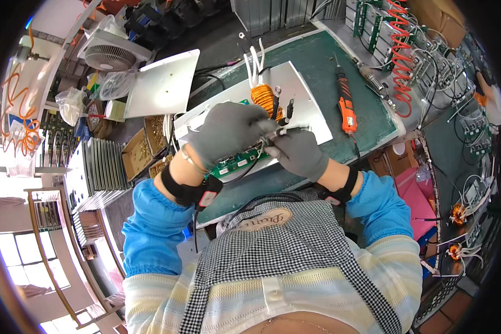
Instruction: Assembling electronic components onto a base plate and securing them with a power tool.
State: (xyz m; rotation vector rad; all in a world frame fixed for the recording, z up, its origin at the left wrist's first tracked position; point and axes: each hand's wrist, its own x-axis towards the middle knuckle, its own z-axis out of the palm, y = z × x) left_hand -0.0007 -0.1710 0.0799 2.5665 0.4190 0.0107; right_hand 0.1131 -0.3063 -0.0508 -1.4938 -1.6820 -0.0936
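My left hand (228,133), in a grey glove, is closed in a pinch over a green circuit board (236,164) on a white metal panel (305,97). My right hand (300,154), gloved alike, meets it fingertip to fingertip. The small thing between their fingers is mostly hidden, with cable ends close by. Just beyond the fingers stands a coil wound in orange wire (263,99), with white cables (254,64) rising from its far side. A dark thin cable (254,166) runs down from below the fingers.
Right of the panel, a red and black electric screwdriver (346,108) lies on the green mat (317,53). A red coiled hose (399,50) hangs at the far right. Boxes of small brass-coloured parts (136,155) and stacked grey plates (103,167) stand at left, below a white tray (161,83).
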